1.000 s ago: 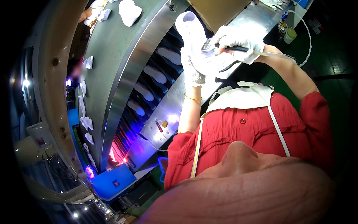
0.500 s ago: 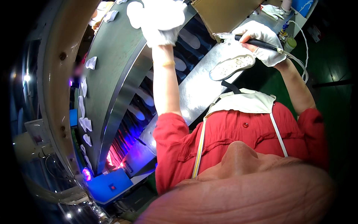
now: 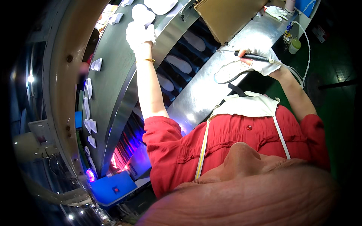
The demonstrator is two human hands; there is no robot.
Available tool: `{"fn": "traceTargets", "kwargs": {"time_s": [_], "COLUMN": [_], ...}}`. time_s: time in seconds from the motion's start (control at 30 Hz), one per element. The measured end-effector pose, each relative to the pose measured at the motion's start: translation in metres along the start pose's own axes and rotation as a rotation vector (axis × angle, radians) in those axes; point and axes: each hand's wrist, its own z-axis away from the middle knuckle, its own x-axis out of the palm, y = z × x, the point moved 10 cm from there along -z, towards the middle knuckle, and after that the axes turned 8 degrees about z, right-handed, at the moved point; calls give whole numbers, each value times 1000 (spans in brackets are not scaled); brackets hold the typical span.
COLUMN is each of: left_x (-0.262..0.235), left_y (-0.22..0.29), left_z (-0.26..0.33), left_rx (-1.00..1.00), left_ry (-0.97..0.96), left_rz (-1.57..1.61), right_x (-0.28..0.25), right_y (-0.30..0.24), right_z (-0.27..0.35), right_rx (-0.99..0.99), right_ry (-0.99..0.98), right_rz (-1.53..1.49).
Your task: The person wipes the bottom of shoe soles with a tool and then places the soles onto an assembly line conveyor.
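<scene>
My left hand (image 3: 139, 37), in a white glove, reaches over the dark green conveyor (image 3: 113, 49) and grips the near end of a white shoe sole (image 3: 143, 15). Glove and sole are both white, so the exact finger hold is hard to see. Another white sole (image 3: 161, 5) lies just right of it, cut by the frame edge. In my right hand (image 3: 262, 62), also gloved with bare fingertips showing, is a black-handled brush (image 3: 254, 56) with thin tubes at its rear. Beneath the brush, a white sole with a dark rim (image 3: 228, 72) rests on the metal bench (image 3: 200, 88).
Several crumpled white pieces (image 3: 89, 125) line the conveyor's left side. Pale soles (image 3: 179, 64) sit on a lower rack between conveyor and bench. A cardboard box (image 3: 226, 17), a spare glove (image 3: 277, 13) and a green-lidded jar (image 3: 295, 46) stand beyond. A blue box (image 3: 113, 188) is at lower left.
My left hand has moved left and nearer, from the right-hand sole on the conveyor to the one beside it. My right hand has lowered slightly with the brush, over the bench sole.
</scene>
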Motion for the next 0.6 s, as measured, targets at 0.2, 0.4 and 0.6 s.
{"fn": "traceTargets", "kwargs": {"time_s": [0.2, 0.4, 0.6], "left_x": [-43, -142, -31], "left_y": [5, -13, 63], "left_z": [34, 62, 59], "left_rx": [-75, 118, -588], "left_ry": [113, 620, -99], "left_rz": [104, 1490, 2051], "right_x": [10, 3, 8], "right_y": [23, 64, 99], "right_z": [9, 16, 23], "right_rx": [148, 305, 426], "right_ry": [-66, 6, 30], "right_rz": [-105, -188, -141]}}
